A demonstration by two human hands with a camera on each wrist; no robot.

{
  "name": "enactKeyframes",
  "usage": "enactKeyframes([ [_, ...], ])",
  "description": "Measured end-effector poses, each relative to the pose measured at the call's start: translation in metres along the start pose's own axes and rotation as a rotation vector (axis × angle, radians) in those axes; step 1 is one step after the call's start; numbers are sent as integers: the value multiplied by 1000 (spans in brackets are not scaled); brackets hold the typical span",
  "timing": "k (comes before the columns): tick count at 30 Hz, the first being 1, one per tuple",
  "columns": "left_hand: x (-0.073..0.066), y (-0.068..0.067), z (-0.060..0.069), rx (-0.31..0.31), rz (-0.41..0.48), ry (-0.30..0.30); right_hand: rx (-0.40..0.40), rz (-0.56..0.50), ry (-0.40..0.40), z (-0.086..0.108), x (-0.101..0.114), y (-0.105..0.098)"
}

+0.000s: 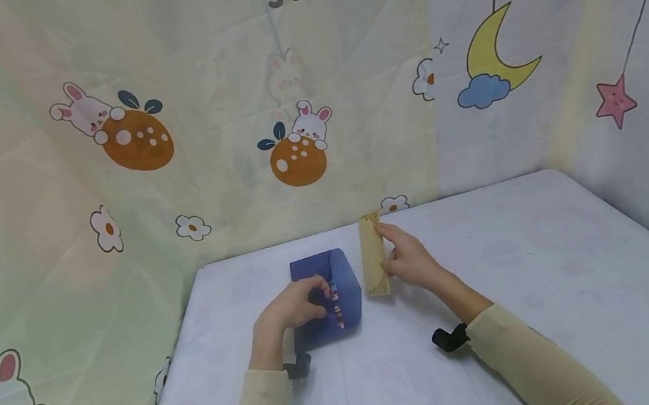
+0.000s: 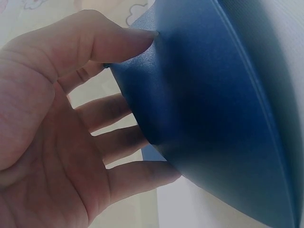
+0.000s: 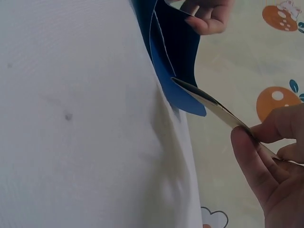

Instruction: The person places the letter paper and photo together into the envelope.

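A dark blue folder [image 1: 348, 289], seemingly of stiff paper, stands partly open on the table. My left hand [image 1: 291, 306] grips its edge; in the left wrist view the thumb lies on one face of the blue sheet [image 2: 209, 118] and the other fingers go behind it. A narrow strip with a colourful pattern [image 1: 339, 316] shows inside the fold. Just right of the folder, my right hand [image 1: 414, 260] pinches a long cream card [image 1: 373, 259] with gold ornament at both ends. In the right wrist view the card [image 3: 216, 110] appears thin and edge-on, its far end close to the folder.
A white cloth covers the table [image 1: 519, 269]. Behind it hangs a curtain [image 1: 222, 141] printed with rabbits, oranges and flowers, close to the table's back edge. Black wrist mounts [image 1: 450, 338] sit at both wrists.
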State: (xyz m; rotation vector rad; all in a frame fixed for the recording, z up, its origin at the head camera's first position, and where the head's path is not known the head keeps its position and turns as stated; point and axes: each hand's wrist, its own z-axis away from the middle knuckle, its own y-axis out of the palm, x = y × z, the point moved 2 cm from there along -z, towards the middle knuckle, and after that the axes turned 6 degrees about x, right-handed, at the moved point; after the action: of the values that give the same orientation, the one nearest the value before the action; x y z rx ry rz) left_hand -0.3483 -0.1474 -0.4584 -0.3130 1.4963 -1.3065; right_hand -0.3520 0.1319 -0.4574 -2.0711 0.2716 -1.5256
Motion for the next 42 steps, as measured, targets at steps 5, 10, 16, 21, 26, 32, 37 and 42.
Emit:
enactKeyframes([
  [5, 0, 0, -1, 4, 6, -8, 41, -57, -1, 1, 4, 10],
  [10, 0, 0, -1, -1, 6, -1, 76, -107, 17, 0, 5, 21],
  [16, -1, 0, -1, 2, 7, -4, 93, -113, 15, 0, 7, 29],
  [21, -1, 0, -1, 2, -2, -8, 102, -116, 17, 0, 8, 34],
  [26, 0, -1, -1, -1, -1, -12, 123, -120, 22, 1, 10, 40],
  [32, 1, 0, -1, -2, 5, -7, 147, -131, 43, 3, 14, 47],
  [37, 1, 0, -1, -6, 1, 6, 159, -139, 68, 4, 14, 52],
  [42, 3, 1, -2, -4, -3, 1, 172, -148, 72, 5, 15, 55],
])
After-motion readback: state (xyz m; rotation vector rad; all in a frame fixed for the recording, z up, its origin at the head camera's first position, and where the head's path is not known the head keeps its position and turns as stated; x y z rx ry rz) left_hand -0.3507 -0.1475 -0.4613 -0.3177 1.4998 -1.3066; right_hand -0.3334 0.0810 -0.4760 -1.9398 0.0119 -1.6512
